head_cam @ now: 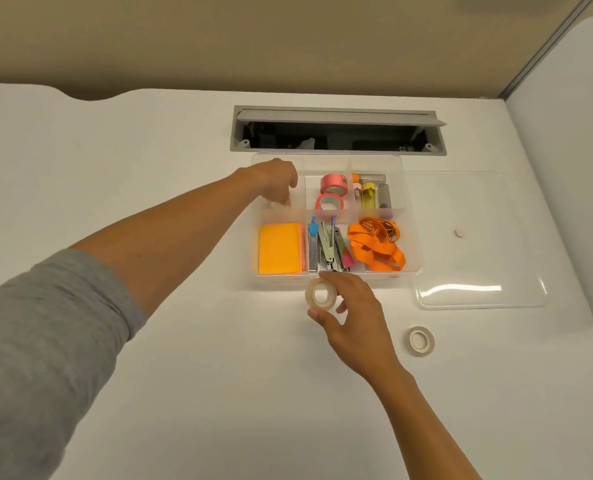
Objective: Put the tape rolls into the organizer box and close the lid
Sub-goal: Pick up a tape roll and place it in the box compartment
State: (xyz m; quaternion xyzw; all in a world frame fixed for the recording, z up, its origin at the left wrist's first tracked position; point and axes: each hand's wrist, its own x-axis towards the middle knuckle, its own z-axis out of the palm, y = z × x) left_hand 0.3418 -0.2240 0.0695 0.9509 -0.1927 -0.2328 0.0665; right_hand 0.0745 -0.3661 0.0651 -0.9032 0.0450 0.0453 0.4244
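Box [413,216] open on white surface [184,393], clear, six compartments. Lid [478,237] lies flat just right of it, off.

Right hand [357,317]: fingers closed on a whitish tape roll [319,294], pinched by thumb and fingertips, held just in front of the box's near wall. Left hand [277,180]: reaching into the back-left compartment, fingers curled down; something pale under them, too blurred to say whether it is gripped.

Second whitish roll [421,341] lies flat on the surface, right of the right hand, near the lid's front edge. Two pink rolls [332,192] already in the back-middle compartment.

Other contents: orange notes [280,248], staplers [328,249], orange lanyard [374,245], small tubes [371,194] back right.

Step in hand, as judged: carrying the held roll in. Best to lift it clear of the near wall and the staplers, then set it flat in a back compartment with room; the back-left looks likeliest. Keep rolls lying flat and below the rim so the lid seats. The loose roll goes next, then the lid.

No brands, labels or writing readable.
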